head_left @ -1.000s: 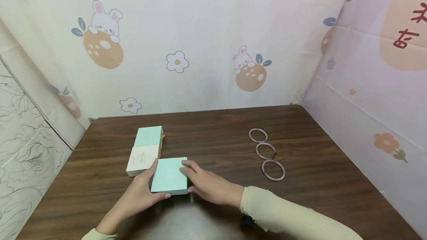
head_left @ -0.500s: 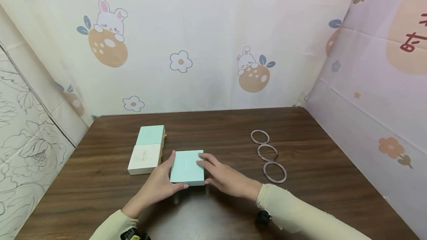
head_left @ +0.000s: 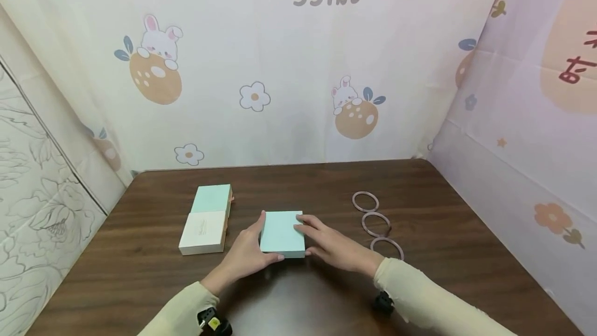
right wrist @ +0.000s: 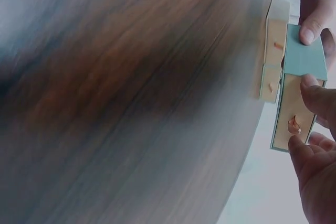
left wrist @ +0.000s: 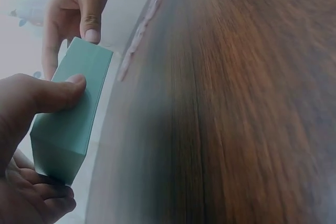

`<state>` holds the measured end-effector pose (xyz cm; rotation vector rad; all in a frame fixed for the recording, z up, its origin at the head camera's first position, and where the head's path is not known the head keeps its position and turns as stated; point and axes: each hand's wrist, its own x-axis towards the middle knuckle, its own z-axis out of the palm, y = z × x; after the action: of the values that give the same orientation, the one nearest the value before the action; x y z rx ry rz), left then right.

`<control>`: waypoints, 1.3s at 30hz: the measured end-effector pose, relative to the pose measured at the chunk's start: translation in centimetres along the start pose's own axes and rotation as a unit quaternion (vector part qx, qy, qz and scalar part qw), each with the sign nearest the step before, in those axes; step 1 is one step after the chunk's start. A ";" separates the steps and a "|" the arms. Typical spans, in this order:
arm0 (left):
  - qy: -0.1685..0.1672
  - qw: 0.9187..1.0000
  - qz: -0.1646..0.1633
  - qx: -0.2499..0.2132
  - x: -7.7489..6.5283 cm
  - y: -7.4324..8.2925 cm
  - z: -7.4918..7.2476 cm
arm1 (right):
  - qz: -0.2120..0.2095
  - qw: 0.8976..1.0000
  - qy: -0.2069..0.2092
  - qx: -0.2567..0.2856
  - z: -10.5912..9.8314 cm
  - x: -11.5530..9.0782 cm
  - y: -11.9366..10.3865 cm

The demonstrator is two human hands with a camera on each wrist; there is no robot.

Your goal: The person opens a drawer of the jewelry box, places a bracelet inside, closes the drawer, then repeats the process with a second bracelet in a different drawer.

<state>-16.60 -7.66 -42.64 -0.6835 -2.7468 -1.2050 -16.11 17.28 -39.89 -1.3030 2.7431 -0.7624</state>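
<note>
A mint-green drawer box (head_left: 282,232) is held between both hands, just above the table. My left hand (head_left: 244,255) grips its left side, thumb along the near face and fingers beneath, as the left wrist view shows. On the right end my right hand (head_left: 338,247) holds the box, fingertips on the top edge and thumb at the near corner in the head view. The right wrist view shows the cream drawer front with a small copper-coloured ribbon pull (right wrist: 294,125); a fingertip of the right hand lies right beside it.
At left on the wooden table (head_left: 140,274) a white box (head_left: 202,232) lies in front of a second mint-green box (head_left: 212,198), touching it. Three pinkish rings (head_left: 371,213) lie in a line at right. Printed curtains stand behind and at the sides.
Both hands have carried the mint-green box rightward, away from the white box, toward the middle of the table. The head view has also shifted slightly. The hold looks the same.
</note>
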 end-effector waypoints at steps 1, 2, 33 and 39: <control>-0.004 1.000 -0.001 -0.002 0.1 0.0 0.3 | 0.000 1.000 -0.002 0.001 0.1 -0.2 0.2; -0.008 1.000 -0.002 -0.005 0.1 -0.1 0.5 | 0.000 1.000 -0.004 0.000 0.1 -0.3 0.4; -0.028 0.999 -0.033 -0.014 2.2 -2.0 2.7 | -0.007 0.999 -0.027 -0.034 0.9 0.8 4.1; -0.034 0.999 -0.038 0.004 2.2 -2.0 2.6 | 0.000 0.999 -0.035 -0.035 1.0 0.9 4.2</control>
<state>-19.17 -6.16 -45.31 -0.6364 -2.8554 -1.2069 -19.51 18.40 -42.43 -1.3143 2.7380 -0.6122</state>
